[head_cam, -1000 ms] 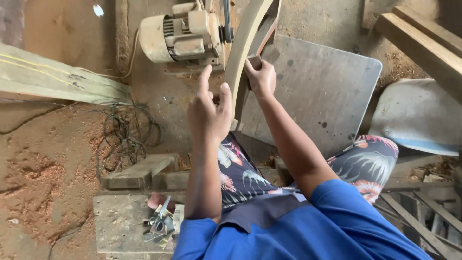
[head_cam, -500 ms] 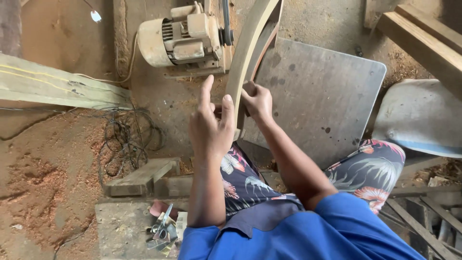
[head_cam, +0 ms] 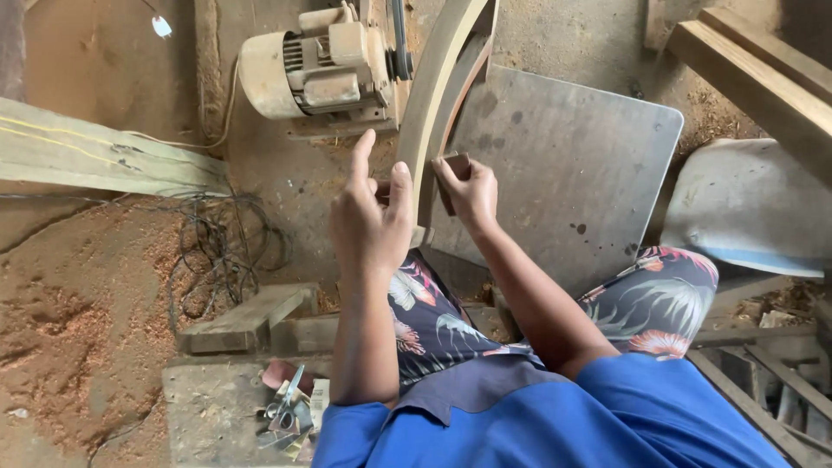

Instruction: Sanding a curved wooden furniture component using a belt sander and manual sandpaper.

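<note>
On curved wooden piece: left hand steadies edge, grip loose; right hand grip clenched on sanding block.

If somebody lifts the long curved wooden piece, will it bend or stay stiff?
The curved wooden piece looks thick and solid, so probably stiff, not floppy. Its length suggests some weight. The left hand steadies it while the right hand presses a small block against it, so it may shift.

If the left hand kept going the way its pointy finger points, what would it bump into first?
Probably the electric motor. The left hand holds its index finger stretched out toward it, beside the curved wooden piece. Depth is hard to judge, so the finger might pass above the motor.
</note>
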